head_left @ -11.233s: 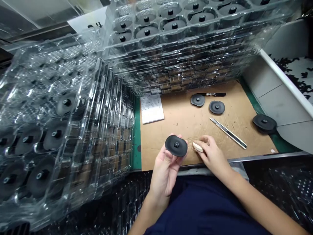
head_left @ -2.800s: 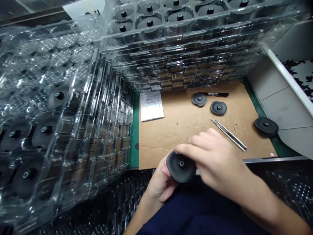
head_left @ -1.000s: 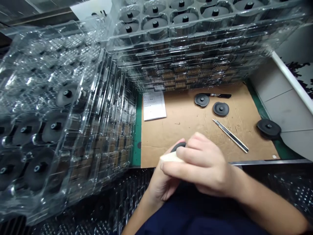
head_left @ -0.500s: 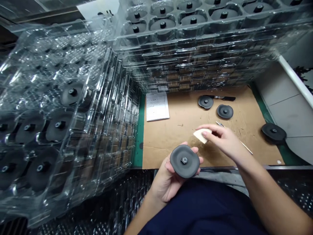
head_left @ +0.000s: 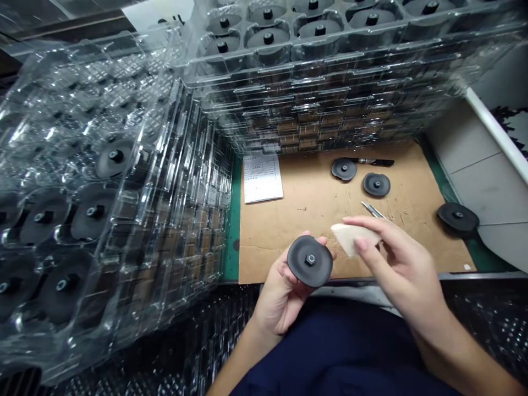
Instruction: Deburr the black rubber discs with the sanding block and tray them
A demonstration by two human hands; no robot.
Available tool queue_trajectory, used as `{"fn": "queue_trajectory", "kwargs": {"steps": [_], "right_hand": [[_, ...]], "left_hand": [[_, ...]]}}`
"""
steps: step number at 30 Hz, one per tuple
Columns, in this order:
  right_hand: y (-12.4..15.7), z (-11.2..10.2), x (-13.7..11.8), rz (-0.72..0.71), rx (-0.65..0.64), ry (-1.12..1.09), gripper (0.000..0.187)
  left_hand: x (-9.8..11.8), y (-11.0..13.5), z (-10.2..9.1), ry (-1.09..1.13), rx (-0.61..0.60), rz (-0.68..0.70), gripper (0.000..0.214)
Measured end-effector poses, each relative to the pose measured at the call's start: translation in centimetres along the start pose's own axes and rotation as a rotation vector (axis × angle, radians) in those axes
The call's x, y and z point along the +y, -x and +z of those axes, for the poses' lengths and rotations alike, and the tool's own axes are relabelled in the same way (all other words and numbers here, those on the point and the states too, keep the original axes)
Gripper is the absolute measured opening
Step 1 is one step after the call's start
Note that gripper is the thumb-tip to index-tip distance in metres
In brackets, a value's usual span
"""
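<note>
A black, rounded dish-like part (head_left: 299, 267) with a nut-shaped stud at its centre rests in my left hand (head_left: 275, 300), fingers curled round its rim and underside. The concave face points up toward me. To its right, my right hand (head_left: 406, 269) pinches a folded cream-coloured cloth or pad (head_left: 350, 237) between thumb and fingers. A small space separates the pad from the black part. Beyond my right hand, two similar black parts, one (head_left: 344, 170) beside a black marker (head_left: 375, 162) and another (head_left: 377, 185), lie on the cardboard.
Brown cardboard (head_left: 297, 220) covers the green work surface. A printed paper (head_left: 263, 179) lies at its back left. Clear plastic trays holding black parts are stacked on the left (head_left: 198, 181) and behind (head_left: 305, 104). A thin pen-like tool (head_left: 372, 210) and another black part (head_left: 457, 218) lie rightward.
My right hand has come up and nearer to me with the cream pad, exposing more of the pen-like tool. My left hand still holds the black part, tilted slightly differently.
</note>
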State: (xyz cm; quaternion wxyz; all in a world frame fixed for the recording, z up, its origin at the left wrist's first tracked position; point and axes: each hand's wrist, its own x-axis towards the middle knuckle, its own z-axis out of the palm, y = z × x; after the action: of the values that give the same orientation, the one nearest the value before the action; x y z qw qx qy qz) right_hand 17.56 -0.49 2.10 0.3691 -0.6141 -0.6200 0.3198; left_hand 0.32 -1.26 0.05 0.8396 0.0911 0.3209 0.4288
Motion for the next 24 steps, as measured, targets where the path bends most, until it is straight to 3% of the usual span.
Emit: {"fn": "queue_trajectory", "kwargs": {"steps": [3, 5, 8, 14, 21, 24], "right_hand": [[0.0, 0.8, -3.2, -0.364, -0.079, 0.002, 0.032], [0.3, 1.4, -3.7, -0.475, -0.21, -0.044, 0.03], [0.7, 1.3, -2.4, -0.36, -0.385, -0.083, 0.022], [1.7, 0.2, 2.4, 0.024, -0.291, 0.005, 0.02], [2.6, 2.4, 7.5, 0.045, -0.128, 0.141, 0.025], [3.1, 3.4, 8.8, 0.064, -0.137, 0.196, 0.035]], "left_hand": [[-0.2, 0.0, 0.3, -0.052, 0.063, 0.06, 0.049], [0.2, 0.1, 0.2, -0.078, 0.105, 0.094, 0.044], [1.5, 0.5, 0.0, -0.087, 0.123, 0.177, 0.048], [2.5, 0.9, 0.3, -0.131, 0.123, 0.192, 0.049], [1.6, 0.6, -0.3, -0.052, 0.081, 0.081, 0.057], [1.3, 0.4, -0.7, -0.001, 0.087, 0.05, 0.057]]}}
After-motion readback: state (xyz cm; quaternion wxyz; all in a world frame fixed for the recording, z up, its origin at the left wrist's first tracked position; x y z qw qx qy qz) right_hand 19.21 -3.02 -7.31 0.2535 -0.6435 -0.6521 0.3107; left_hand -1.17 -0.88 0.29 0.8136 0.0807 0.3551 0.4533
